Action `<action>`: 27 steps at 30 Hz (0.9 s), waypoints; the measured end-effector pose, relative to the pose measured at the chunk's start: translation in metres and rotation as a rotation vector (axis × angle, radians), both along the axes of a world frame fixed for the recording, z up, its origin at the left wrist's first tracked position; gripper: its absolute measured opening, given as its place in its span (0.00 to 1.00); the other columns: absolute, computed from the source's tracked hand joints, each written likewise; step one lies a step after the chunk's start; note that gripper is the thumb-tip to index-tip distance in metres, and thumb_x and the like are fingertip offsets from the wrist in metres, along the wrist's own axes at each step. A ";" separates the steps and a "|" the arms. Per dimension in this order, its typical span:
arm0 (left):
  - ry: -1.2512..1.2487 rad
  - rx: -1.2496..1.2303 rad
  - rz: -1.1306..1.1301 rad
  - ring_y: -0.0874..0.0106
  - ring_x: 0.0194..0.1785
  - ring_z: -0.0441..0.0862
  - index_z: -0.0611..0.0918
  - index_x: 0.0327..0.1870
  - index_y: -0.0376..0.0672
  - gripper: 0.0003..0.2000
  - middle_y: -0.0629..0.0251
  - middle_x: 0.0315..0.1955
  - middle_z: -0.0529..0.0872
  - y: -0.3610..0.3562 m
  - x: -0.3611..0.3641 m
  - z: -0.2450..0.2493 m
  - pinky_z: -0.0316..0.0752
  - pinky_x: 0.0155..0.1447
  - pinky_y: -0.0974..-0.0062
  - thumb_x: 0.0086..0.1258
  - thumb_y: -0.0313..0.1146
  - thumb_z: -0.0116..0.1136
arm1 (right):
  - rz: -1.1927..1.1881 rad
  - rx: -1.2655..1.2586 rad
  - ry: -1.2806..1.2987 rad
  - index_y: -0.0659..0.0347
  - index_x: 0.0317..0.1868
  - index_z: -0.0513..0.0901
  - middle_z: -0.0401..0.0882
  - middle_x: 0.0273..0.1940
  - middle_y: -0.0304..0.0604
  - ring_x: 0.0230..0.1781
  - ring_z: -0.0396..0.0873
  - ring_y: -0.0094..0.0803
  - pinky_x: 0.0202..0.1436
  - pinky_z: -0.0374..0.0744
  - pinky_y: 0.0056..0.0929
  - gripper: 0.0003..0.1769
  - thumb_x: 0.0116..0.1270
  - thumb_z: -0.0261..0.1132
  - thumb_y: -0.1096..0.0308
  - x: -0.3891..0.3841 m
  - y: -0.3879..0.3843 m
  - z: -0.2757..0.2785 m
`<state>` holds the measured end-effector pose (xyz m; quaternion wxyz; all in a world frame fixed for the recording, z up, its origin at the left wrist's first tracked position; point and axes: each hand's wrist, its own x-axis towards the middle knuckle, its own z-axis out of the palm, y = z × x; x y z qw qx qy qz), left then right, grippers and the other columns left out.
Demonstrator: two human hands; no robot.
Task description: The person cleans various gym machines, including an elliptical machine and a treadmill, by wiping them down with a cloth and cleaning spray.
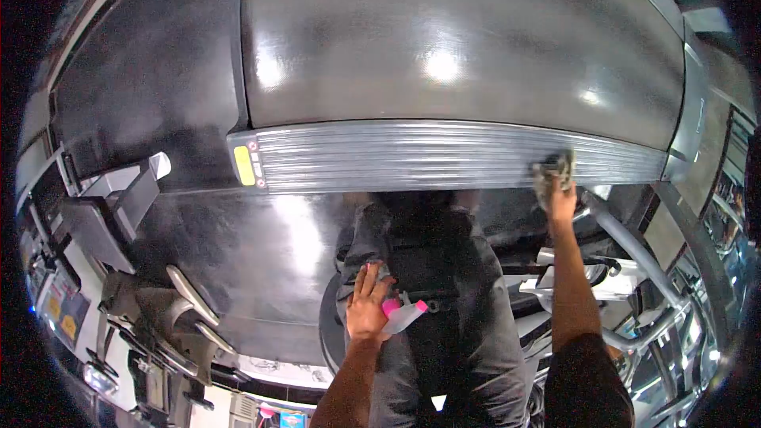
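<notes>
My right hand (pixel 561 204) grips a crumpled, patterned cloth (pixel 553 174) and presses it on the ridged grey side rail (pixel 396 157) of a treadmill, towards its right end. My left hand (pixel 369 305) rests over my thigh, with a small translucent spray bottle with pink parts (pixel 404 319) held at its thumb side. The fingers lie fairly straight, and part of the bottle is hidden by the hand. Beyond the rail spreads the dark treadmill belt (pixel 476 47), with ceiling lights reflected in it.
A yellow label (pixel 244 166) marks the rail's left end. Curved metal tubes of gym equipment (pixel 634 242) stand close by my right arm. At the left are another machine's grey parts (pixel 111 214) and light handles (pixel 192 295). Dark shiny floor (pixel 261 269) lies between.
</notes>
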<state>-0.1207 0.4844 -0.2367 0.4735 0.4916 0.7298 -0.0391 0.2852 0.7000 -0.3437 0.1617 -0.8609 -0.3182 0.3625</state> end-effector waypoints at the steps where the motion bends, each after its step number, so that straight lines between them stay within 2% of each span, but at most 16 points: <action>1: 0.008 -0.028 -0.002 0.59 0.75 0.67 0.84 0.52 0.57 0.16 0.73 0.72 0.71 0.008 -0.001 0.006 0.76 0.64 0.48 0.63 0.40 0.65 | -0.204 0.010 0.215 0.64 0.60 0.78 0.85 0.47 0.45 0.41 0.84 0.31 0.44 0.83 0.31 0.22 0.75 0.65 0.57 0.021 -0.005 -0.016; 3: -0.002 -0.043 0.027 0.61 0.76 0.66 0.84 0.52 0.57 0.15 0.73 0.72 0.71 0.015 0.000 0.014 0.75 0.65 0.49 0.64 0.40 0.65 | -0.104 -0.188 -0.005 0.63 0.60 0.78 0.85 0.46 0.44 0.38 0.83 0.30 0.39 0.82 0.32 0.22 0.74 0.66 0.58 0.002 -0.008 -0.024; 5: -0.017 -0.018 0.084 0.62 0.76 0.66 0.84 0.52 0.58 0.14 0.74 0.72 0.71 0.018 0.000 0.015 0.73 0.67 0.50 0.65 0.40 0.64 | -0.211 0.171 0.175 0.66 0.56 0.78 0.85 0.45 0.41 0.40 0.81 0.30 0.46 0.81 0.32 0.20 0.70 0.69 0.63 -0.037 -0.036 -0.071; 6: -0.025 -0.022 0.084 0.62 0.76 0.66 0.84 0.52 0.58 0.14 0.74 0.72 0.71 0.015 -0.002 0.015 0.73 0.68 0.50 0.65 0.40 0.64 | -0.110 0.126 0.084 0.66 0.54 0.78 0.84 0.44 0.40 0.42 0.80 0.30 0.48 0.81 0.32 0.16 0.70 0.68 0.69 -0.071 -0.039 -0.062; 7: -0.034 -0.025 0.082 0.62 0.77 0.65 0.84 0.52 0.58 0.14 0.75 0.72 0.71 0.010 -0.005 0.012 0.73 0.68 0.51 0.66 0.40 0.64 | -0.105 0.291 0.282 0.66 0.54 0.78 0.83 0.43 0.39 0.42 0.81 0.30 0.47 0.82 0.33 0.13 0.70 0.65 0.74 -0.094 -0.053 -0.071; 8: -0.044 -0.024 0.081 0.63 0.77 0.65 0.84 0.53 0.58 0.14 0.75 0.72 0.71 0.009 -0.005 0.010 0.72 0.68 0.51 0.66 0.40 0.64 | -0.176 0.074 0.292 0.66 0.54 0.77 0.83 0.43 0.39 0.42 0.81 0.29 0.47 0.82 0.31 0.12 0.70 0.63 0.76 -0.145 -0.041 -0.037; 9: -0.038 -0.025 0.081 0.63 0.77 0.65 0.84 0.53 0.58 0.14 0.75 0.72 0.71 0.012 -0.005 0.013 0.73 0.68 0.51 0.66 0.40 0.64 | -0.278 0.185 0.644 0.64 0.54 0.77 0.83 0.45 0.40 0.42 0.81 0.28 0.47 0.82 0.30 0.12 0.71 0.61 0.77 -0.174 -0.053 -0.031; 10: -0.030 -0.027 0.082 0.63 0.76 0.66 0.84 0.53 0.58 0.14 0.75 0.72 0.71 0.017 -0.004 0.018 0.73 0.67 0.51 0.66 0.40 0.64 | -0.110 -0.065 0.526 0.60 0.54 0.79 0.82 0.46 0.40 0.41 0.81 0.28 0.46 0.82 0.28 0.13 0.70 0.62 0.78 -0.202 -0.049 -0.011; 11: -0.020 -0.025 0.085 0.63 0.76 0.66 0.84 0.53 0.58 0.14 0.74 0.72 0.71 0.020 -0.005 0.020 0.73 0.67 0.50 0.66 0.40 0.64 | 0.015 -0.039 0.637 0.60 0.55 0.80 0.84 0.45 0.42 0.43 0.81 0.29 0.49 0.82 0.30 0.14 0.70 0.66 0.73 -0.220 -0.067 -0.020; 13: -0.027 -0.059 0.064 0.63 0.76 0.65 0.83 0.53 0.58 0.14 0.74 0.72 0.70 0.019 -0.008 0.019 0.74 0.66 0.50 0.66 0.40 0.64 | 0.376 -0.508 0.542 0.62 0.56 0.81 0.87 0.44 0.41 0.45 0.83 0.28 0.55 0.80 0.31 0.22 0.65 0.73 0.62 -0.271 -0.043 0.030; 15: -0.023 -0.072 0.061 0.63 0.77 0.65 0.83 0.53 0.58 0.14 0.74 0.73 0.69 0.014 -0.013 0.017 0.74 0.66 0.50 0.66 0.40 0.64 | 0.632 -0.456 0.451 0.60 0.54 0.83 0.87 0.43 0.39 0.43 0.83 0.27 0.52 0.80 0.29 0.18 0.66 0.73 0.63 -0.295 -0.028 0.052; 17: -0.014 -0.057 0.070 0.63 0.77 0.64 0.83 0.54 0.58 0.15 0.75 0.73 0.68 0.011 -0.015 0.015 0.73 0.66 0.50 0.66 0.40 0.64 | 0.278 -0.010 0.653 0.60 0.57 0.82 0.86 0.41 0.36 0.41 0.82 0.24 0.48 0.81 0.29 0.18 0.69 0.71 0.64 -0.276 -0.053 0.008; 19: -0.028 -0.123 0.065 0.64 0.78 0.62 0.81 0.55 0.59 0.16 0.76 0.74 0.66 0.017 -0.021 0.021 0.72 0.68 0.52 0.66 0.40 0.64 | 0.263 0.015 0.410 0.60 0.54 0.81 0.85 0.46 0.39 0.46 0.81 0.26 0.49 0.79 0.26 0.14 0.75 0.65 0.61 -0.245 -0.015 0.026; 23: -0.083 -0.115 0.083 0.65 0.80 0.58 0.81 0.58 0.60 0.21 0.78 0.76 0.61 -0.011 -0.038 0.008 0.72 0.69 0.53 0.61 0.38 0.66 | -0.155 0.054 0.139 0.57 0.72 0.65 0.77 0.57 0.44 0.54 0.78 0.34 0.53 0.82 0.29 0.32 0.73 0.67 0.61 -0.162 0.013 -0.014; 26: -0.080 -0.087 0.129 0.65 0.80 0.57 0.81 0.58 0.59 0.21 0.78 0.77 0.61 -0.016 -0.042 0.006 0.72 0.69 0.52 0.61 0.38 0.66 | -0.031 -0.049 0.043 0.56 0.78 0.51 0.72 0.65 0.51 0.58 0.78 0.40 0.59 0.81 0.36 0.40 0.74 0.63 0.61 -0.182 -0.012 -0.057; 27: -0.088 -0.062 0.155 0.64 0.80 0.57 0.81 0.57 0.59 0.20 0.77 0.77 0.61 -0.020 -0.044 0.004 0.72 0.68 0.51 0.61 0.39 0.66 | 0.032 -0.011 -0.017 0.59 0.77 0.52 0.74 0.63 0.53 0.57 0.79 0.43 0.59 0.80 0.37 0.39 0.74 0.62 0.59 -0.207 -0.023 -0.065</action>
